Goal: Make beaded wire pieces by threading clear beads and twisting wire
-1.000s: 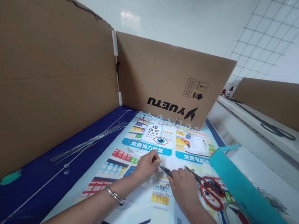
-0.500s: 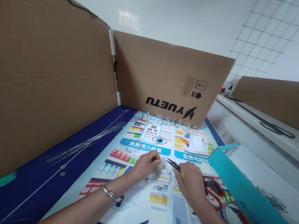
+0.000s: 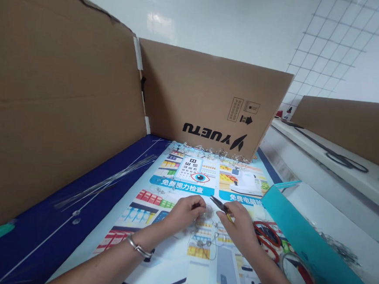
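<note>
Just below the frame's middle, the left hand point(image 3: 186, 211) pinches a small clear, glassy piece threaded on thin wire point(image 3: 205, 213), fingers curled tightly round it. The right hand point(image 3: 240, 222) is closed on slim dark pliers point(image 3: 220, 204), whose tip points up-left, just beside the piece. Both hover over a bright printed poster point(image 3: 186, 183) lying on a blue table point(image 3: 38, 230). Red-handled scissors point(image 3: 269, 236) lie lower right. Brown cardboard panels point(image 3: 206, 99) wall off the upper left and centre; white tiled wall behind
</note>
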Demonstrator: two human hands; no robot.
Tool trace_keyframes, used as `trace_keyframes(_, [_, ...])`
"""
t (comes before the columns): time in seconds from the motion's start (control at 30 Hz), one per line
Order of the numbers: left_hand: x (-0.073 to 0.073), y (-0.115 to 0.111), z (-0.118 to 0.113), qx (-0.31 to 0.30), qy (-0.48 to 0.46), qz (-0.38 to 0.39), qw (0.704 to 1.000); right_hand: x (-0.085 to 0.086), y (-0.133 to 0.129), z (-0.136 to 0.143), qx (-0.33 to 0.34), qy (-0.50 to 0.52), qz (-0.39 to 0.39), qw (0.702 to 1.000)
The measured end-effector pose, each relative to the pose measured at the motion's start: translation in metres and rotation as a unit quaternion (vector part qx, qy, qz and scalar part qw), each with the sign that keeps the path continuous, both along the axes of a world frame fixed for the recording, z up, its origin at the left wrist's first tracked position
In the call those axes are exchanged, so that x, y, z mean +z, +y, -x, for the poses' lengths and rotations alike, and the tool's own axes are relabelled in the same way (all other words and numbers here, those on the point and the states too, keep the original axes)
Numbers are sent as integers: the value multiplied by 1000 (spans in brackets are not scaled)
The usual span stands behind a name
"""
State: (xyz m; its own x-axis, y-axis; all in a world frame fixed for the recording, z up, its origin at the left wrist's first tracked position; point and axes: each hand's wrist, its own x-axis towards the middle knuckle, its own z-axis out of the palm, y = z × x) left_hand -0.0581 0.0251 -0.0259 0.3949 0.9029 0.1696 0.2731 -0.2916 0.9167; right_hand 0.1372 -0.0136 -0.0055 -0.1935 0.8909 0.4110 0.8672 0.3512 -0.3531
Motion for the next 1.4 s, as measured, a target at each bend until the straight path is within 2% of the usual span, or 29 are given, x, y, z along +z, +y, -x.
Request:
trace_keyframes(0.1, [-1,-1,-2,-12,-6,0,1000,2,5,9,14,30,25,999])
trace_keyframes(0.27, [-7,0,-3,-7,1,-7,1000,3,10,23,23,-10,18,1000])
trace_keyframes(0.53, [-4,0,-2,-52,-55,71,995,-4,7,16,37,-31,-13,999])
trace_keyframes(0.83, [-11,-1,-4,-72,-108,88,988,-10,1,21,36,-37,-50,997])
trace_keyframes(1.07, [-15,2,-4,-65,-73,89,991,-12,2,16,-5,14,-81,997])
trace_keyframes(1.23, [-12,-1,-3,-80,-92,98,988,-15,1,12,12,66,-86,994])
trace_keyframes(1.4, [-11,-2,-3,-114,-92,102,984,-15,-1,9,35,69,-95,992])
